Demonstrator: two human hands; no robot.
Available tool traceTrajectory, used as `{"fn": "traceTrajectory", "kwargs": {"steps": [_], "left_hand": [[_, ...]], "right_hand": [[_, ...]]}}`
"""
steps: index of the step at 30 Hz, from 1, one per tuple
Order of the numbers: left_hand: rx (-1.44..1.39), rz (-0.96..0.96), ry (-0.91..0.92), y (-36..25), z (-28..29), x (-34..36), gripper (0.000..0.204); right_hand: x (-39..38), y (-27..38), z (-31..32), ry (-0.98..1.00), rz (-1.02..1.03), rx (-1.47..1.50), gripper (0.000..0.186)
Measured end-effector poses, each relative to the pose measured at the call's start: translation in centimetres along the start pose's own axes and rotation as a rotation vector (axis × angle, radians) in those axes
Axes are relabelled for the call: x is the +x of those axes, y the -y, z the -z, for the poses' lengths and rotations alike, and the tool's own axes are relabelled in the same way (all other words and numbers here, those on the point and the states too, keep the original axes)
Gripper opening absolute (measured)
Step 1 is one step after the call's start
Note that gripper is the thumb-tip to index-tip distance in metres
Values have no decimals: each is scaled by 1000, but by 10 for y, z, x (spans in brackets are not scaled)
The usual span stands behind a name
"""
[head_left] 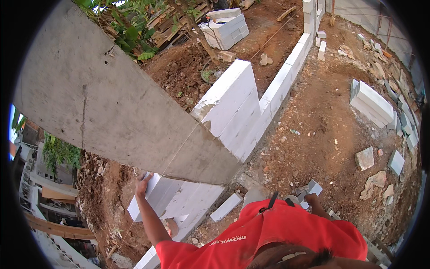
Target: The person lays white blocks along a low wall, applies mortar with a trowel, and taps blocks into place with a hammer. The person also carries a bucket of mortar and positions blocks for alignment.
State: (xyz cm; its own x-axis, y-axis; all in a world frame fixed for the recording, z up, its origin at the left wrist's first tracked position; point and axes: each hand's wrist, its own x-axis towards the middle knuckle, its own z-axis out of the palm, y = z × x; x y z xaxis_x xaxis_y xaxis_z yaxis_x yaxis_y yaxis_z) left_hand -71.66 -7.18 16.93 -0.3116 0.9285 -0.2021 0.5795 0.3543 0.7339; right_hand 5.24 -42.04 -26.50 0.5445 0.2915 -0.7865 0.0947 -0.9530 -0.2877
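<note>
My left hand is at the far left end of a white block on top of the low wall, its fingers bent over the block's edge. The block sits against the foot of a tall grey concrete column. On my right side, my right hand hangs low beside a small white block piece on the ground. Its fingers are small and dark there, so I cannot tell whether they hold anything. A thin string runs across the column toward the block under my left hand.
Beyond the column, the white block wall continues as a lower course into the distance. Block stacks stand at the back and right. Rubble and loose blocks lie on brown soil; a white offcut lies near my body.
</note>
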Motion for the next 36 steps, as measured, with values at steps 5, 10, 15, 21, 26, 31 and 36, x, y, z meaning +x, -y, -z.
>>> {"fn": "traceTrajectory", "kwargs": {"steps": [5,10,15,21,26,31,36], "left_hand": [[36,-16,-79,7,14,-6,48],[-30,-21,-58,-10,-3,-24,29],[-50,-56,-52,9,8,-3,23],[-52,-37,-54,2,-2,-3,21],[-77,-68,-33,6,2,0,18],[-43,-71,-28,10,3,0,17],[-38,-82,-56,13,4,-2,19]], "right_hand": [[-15,20,9,95,103,-31,29],[-57,57,6,146,51,23,26],[-46,65,-1,164,181,-117,29],[-24,58,6,174,155,-113,31],[-13,48,0,140,81,-2,32],[7,32,-11,144,146,-81,33],[38,13,-28,151,242,-207,35]]}}
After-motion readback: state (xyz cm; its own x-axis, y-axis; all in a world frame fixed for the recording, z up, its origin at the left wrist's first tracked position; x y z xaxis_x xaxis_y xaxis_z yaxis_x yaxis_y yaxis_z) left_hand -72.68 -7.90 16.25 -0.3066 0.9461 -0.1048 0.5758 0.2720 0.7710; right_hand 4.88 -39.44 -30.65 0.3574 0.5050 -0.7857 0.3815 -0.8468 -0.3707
